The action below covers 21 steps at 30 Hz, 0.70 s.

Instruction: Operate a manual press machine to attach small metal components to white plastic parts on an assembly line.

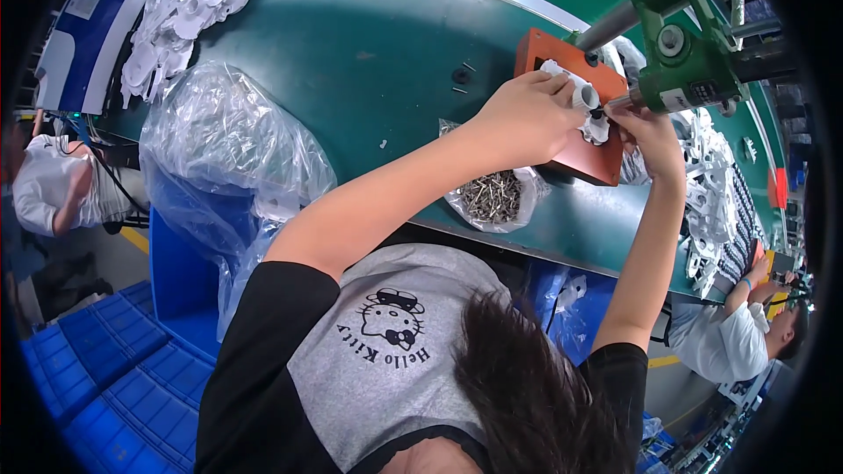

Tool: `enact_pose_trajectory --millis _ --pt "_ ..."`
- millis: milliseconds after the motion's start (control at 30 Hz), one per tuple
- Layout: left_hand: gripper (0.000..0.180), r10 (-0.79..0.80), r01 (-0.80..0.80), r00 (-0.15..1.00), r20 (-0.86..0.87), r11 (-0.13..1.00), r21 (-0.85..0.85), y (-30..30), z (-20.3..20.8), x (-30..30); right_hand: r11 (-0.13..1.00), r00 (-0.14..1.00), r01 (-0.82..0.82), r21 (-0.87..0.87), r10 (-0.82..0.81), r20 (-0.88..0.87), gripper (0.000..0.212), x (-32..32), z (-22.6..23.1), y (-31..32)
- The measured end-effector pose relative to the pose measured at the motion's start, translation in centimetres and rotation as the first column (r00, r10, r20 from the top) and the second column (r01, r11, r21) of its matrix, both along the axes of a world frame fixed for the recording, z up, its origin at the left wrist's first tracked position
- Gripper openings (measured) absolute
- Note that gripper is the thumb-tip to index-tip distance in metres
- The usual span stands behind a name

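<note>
A white plastic part (585, 96) with a round collar lies on an orange block (590, 163) at the right of the bench. My left hand (536, 118) is closed on this part from its left side, fingers bent over its top. Close to the collar's right side, my right hand (652, 136) has its fingers pinched together by the thin metal tip of a green press (672, 44). Whatever sits in that pinch is too small to make out. In front of the block stands a clear bag of metal pins (492, 197), below my left forearm.
White plastic parts are heaped at the far left (186, 13) and on the right (709, 184). A large clear plastic bag (233, 136) hangs over a blue bin (180, 254). Loose pins (459, 89) lie mid-bench. Other people sit at left (57, 180) and right (724, 338).
</note>
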<state>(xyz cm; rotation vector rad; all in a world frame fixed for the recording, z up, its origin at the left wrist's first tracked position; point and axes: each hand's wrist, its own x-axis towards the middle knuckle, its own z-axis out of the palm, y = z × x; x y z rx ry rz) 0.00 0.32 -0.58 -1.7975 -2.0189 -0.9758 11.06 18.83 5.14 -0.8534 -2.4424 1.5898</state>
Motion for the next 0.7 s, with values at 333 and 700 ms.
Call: enact_pose_trajectory --millis 333,700 --pt "0.018 -0.050 0.049 0.998 0.035 0.999 0.023 0.1 0.0 0.2 0.937 0.934 -0.326 -0.124 0.340 0.109 0.025 -2.1 1.3 2.3" --pt "0.021 -0.058 0.060 0.996 0.062 0.998 -0.026 -0.5 0.6 -0.5 0.793 0.795 -0.607 -0.063 0.606 -0.034 0.023 -4.2 2.5 5.7"
